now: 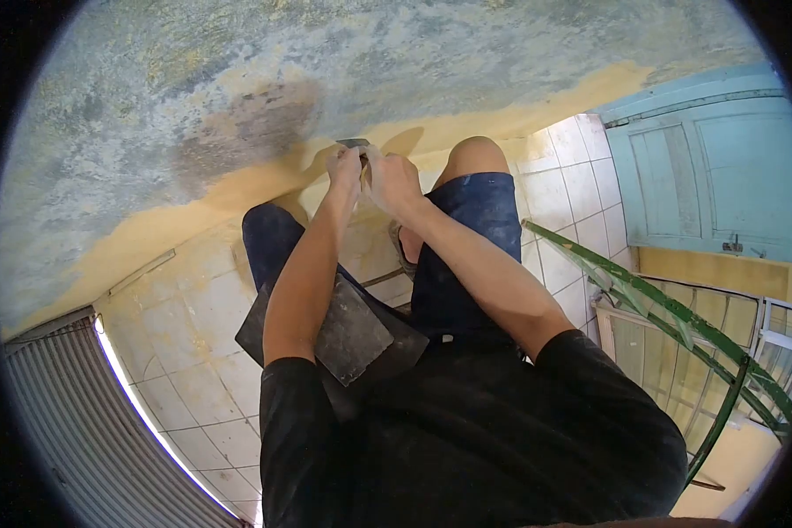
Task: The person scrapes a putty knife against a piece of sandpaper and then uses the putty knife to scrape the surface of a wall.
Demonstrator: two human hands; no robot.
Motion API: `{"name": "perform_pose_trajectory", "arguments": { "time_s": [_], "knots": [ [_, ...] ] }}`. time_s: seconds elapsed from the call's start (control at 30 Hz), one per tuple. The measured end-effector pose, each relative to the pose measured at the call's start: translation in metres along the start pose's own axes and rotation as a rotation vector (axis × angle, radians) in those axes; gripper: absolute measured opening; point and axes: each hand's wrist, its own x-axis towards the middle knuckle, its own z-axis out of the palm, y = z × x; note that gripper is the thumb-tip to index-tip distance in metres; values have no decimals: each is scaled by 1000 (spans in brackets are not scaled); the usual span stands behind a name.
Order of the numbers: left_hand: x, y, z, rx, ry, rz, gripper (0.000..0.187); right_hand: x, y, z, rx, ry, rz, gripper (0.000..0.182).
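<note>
Scraping is underway: both the left hand (pixel 345 167) and right hand (pixel 392 180) are gripping a small grey metal scraper blade (pixel 354 143), pressing it against the mottled blue-and-yellow plastered wall (pixel 238 106). Judged next: keeping pressure steady while drawing the blade along that wall.

The scraper (pixel 354 143) shows only its top edge above the left hand (pixel 344 167) and right hand (pixel 392 179), whose grips cover the rest. The dark board (pixel 354 330) is partly hidden under the left forearm, and the green ladder (pixel 678 319) runs out of the view's rim.
</note>
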Motion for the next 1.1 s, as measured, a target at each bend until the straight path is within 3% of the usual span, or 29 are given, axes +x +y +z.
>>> {"name": "perform_pose_trajectory", "arguments": {
  "time_s": [0.13, 0.27, 0.37, 0.57, 0.67, 0.77, 1.1],
  "knots": [
    [-11, 0, 1, -16, -100, 99, 7, -12, -2, -13, 26, 7, -22, 29],
    [-1, -2, -3, -52, -108, 29, 1, -3, 5, 1, 15, 46, -21, 26],
    [-3, -3, -2, 26, 41, 29, 3, -2, 4, 1, 9, -3, -43, 23],
    [7, -8, -4, -69, -85, 32, 6, -2, 5, 1, 5, 73, -37, 24],
    [8, -11, -5, -62, 21, -27, 8, 0, 4, 3, -8, 24, -30, 24],
    [-7, 5, 5, 26, 82, 50, 4, -2, 1, -3, 25, 58, -70, 23],
    [-9, 7, 8, -20, -62, 56, 3, -6, 3, -12, 23, 50, -15, 24]
  ]
}}
